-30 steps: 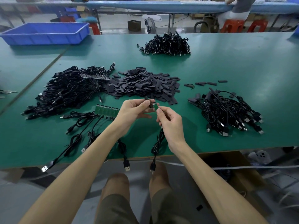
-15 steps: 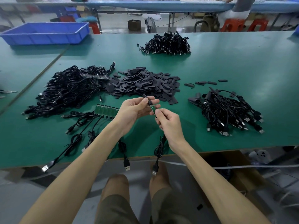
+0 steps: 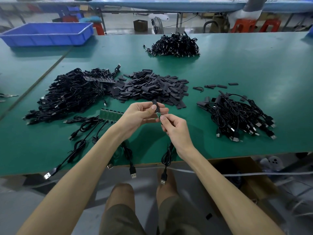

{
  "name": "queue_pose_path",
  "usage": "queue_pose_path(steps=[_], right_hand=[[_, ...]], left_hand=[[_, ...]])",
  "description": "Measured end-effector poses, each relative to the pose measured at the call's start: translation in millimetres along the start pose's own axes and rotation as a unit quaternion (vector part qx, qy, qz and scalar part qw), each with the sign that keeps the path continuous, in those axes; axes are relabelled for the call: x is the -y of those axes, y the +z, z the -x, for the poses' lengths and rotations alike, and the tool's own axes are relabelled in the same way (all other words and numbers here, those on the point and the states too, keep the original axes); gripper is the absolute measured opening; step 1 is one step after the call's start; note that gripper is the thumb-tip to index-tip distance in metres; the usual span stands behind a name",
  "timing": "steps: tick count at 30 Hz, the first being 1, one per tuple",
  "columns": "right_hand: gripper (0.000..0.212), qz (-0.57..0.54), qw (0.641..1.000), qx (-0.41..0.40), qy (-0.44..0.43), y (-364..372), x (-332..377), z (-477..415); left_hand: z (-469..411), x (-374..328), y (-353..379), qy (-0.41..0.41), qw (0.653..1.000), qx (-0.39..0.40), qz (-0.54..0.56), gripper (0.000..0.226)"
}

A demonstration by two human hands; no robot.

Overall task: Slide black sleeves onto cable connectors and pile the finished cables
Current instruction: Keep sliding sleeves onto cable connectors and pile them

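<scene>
On the left of the green surface [image 3: 237, 68] a tangled heap of unsleeved cables [image 3: 72, 95] is seen, with a strip of small green boards [image 3: 111, 114] lying just beside it and a mound of loose black sleeves [image 3: 150, 87] behind the hands. Above the near edge, one black sleeve [image 3: 155, 106] is pinched in the grip of the left hand [image 3: 138, 115], thumb and forefinger curled round it, its lower mouth met by the small green connector [image 3: 158, 115]. The cable [image 3: 166, 158] is pinched just below that connector by the grip of the right hand [image 3: 176, 131], the rest hanging past the surface edge. The sleeve is judged only partly on; it is best kept in line with the connector and its mouth not squashed flat, while the connector is fed straight in, without twisting. To the right, the pile of finished cables [image 3: 240, 116] is waiting
</scene>
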State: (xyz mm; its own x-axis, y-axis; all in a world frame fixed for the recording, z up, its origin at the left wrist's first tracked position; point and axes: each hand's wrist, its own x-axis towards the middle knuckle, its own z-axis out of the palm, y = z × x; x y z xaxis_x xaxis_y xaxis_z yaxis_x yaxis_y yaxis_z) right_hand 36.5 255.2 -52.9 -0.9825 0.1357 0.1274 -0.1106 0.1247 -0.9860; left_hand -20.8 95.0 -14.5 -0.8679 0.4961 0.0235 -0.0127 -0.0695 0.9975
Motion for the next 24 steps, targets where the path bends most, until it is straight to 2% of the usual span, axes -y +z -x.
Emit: queue_pose_path(steps=[5,11,15,19,24], right_hand=[[0.027,0.006,1.0,-0.006,0.003,1,1,0],[0.029,0.001,1.0,-0.02,0.008,2,1,0],[0.025,-0.023,1.0,-0.011,0.001,1,1,1],[0.024,-0.024,1.0,-0.002,-0.01,-1,-1,0],[0.024,-0.027,0.999,0.023,-0.013,0,-4,-1]], left_hand=[[3,-2,-6,-0.002,1.0,0.021,-0.007,0.028],[7,9,0,0.011,1.0,-0.015,-0.016,0.026],[8,6,4,0.031,0.996,-0.044,-0.071,0.019],[9,2,6,0.039,0.991,-0.053,-0.118,0.021],[10,0,6,0.017,0.992,-0.045,-0.119,0.023]])
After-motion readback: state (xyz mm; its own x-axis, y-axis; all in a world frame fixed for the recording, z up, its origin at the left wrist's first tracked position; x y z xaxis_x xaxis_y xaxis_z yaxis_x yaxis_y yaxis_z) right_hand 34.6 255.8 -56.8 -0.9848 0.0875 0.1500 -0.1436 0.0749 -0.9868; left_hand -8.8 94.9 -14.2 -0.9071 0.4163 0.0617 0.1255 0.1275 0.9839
